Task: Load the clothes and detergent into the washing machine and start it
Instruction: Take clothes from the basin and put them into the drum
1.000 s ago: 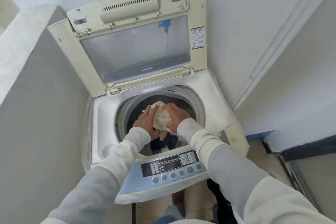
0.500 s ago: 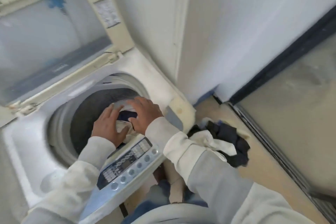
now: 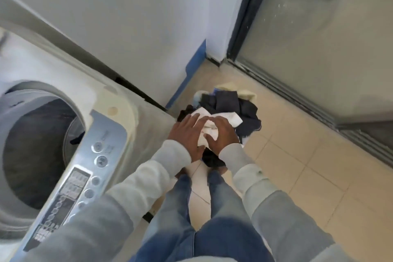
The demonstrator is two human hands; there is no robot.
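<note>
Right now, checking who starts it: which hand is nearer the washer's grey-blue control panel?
Left. The left hand hangs beside the grey-blue control panel, over the clothes pile; the right hand is farther off, over the pile too.

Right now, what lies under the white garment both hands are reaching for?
The white garment tops a floor pile; dark clothes show beneath it, a pale yellow piece behind. Left hand and right hand cover the near part; deeper layers are hidden.
</note>
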